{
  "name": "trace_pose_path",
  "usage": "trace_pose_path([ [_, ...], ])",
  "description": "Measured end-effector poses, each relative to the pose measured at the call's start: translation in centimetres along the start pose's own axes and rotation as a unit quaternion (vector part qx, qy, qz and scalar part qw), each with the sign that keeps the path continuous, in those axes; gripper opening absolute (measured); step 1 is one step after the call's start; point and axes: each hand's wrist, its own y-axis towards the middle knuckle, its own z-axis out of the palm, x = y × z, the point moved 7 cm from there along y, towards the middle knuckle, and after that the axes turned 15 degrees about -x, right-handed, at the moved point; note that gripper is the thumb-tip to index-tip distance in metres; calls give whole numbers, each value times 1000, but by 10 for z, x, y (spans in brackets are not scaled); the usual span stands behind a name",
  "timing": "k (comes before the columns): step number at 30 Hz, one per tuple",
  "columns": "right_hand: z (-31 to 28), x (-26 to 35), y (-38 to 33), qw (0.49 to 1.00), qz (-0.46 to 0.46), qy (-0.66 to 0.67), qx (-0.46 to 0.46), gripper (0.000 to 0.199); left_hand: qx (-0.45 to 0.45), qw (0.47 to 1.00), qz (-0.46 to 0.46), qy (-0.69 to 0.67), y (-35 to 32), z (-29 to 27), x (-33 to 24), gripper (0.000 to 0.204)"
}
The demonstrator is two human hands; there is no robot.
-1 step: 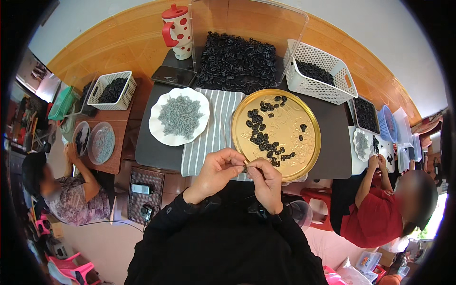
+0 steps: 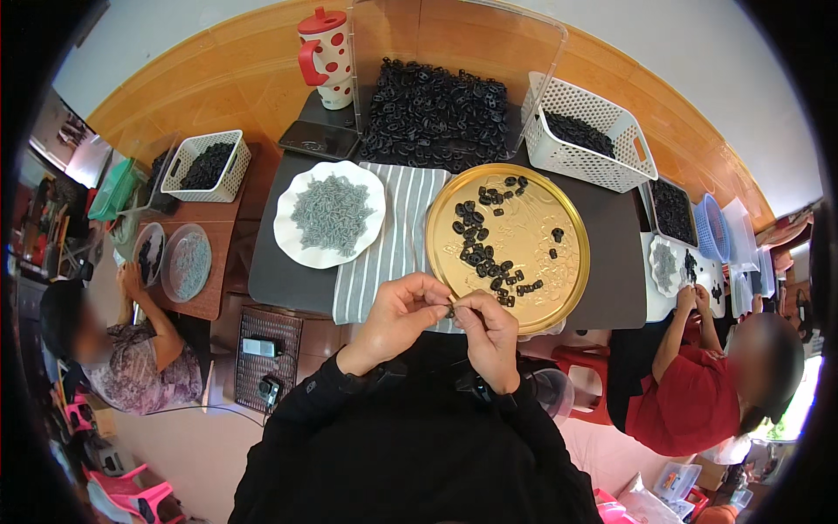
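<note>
here, left hand (image 2: pixel 397 319) and right hand (image 2: pixel 491 339) pinch small piece (image 2: pixel 450 311).

On the worktop (image 2: pixel 611 262), a plate (image 2: pixel 285 225) lies left of a tray (image 2: pixel 524 231); behind them sits a heap of parts (image 2: pixel 436 109), left of a basket (image 2: pixel 585 166).

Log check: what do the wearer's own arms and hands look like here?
Both arms wear long black sleeves; the left sleeve bears a small pale marking, too small to make out. The left hand and right hand are bare, without gloves. A bulky black piece shows near each wrist, too dark to identify. No cable is visible on either arm.
</note>
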Motion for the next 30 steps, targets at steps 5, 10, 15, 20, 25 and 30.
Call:
trace_pose_path([
  [5, 3, 12, 1, 997, -64, -47, 6, 2, -25, 999, 17, -9, -5, 0, 3, 19],
  [10, 8, 13, -1, 989, -106, -98, 20, 8, -62, 994, 81, -32, -8, 0, 0, 14],
  [15, 10, 3, -2, 998, -28, -48, 36, 14, -57, 997, 55, -4, -8, -2, 0, 16],
  [20, 6, -8, -2, 997, 66, 37, -11, 17, -67, 995, 69, -17, -6, -5, 2, 20],
  [25, -11, 3, 1, 993, -47, -94, -47, 3, -129, 985, 112, -16, -2, -32, -3, 21],
  [30, 18, 13, -11, 944, -225, -242, 10, 18, -156, 981, 98, -63, -1, -59, 0, 21],
])
